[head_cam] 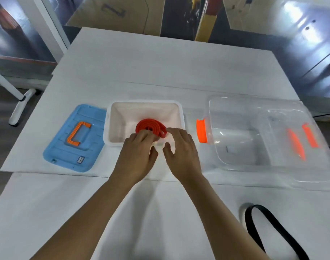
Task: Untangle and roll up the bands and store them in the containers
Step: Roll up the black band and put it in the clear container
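A rolled-up red band (pixel 150 127) lies as a flat coil inside the white container (pixel 111 111) at the table's middle. My left hand (pixel 139 156) reaches over the container's near rim, and its fingertips rest on the coil's near edge. My right hand (pixel 181 151) is beside it, with its fingers touching the coil's loose right end. Both hands pinch the band lightly. A black band (pixel 269 220) lies unrolled in a loop on the table at the near right, partly cut off by the frame's edge.
A blue lid (pixel 74 139) with an orange handle lies flat left of the white container. A clear plastic container (pixel 254 139) with orange latches stands to the right. The white table (pixel 160 68) ends at the far side before cardboard and metal panels.
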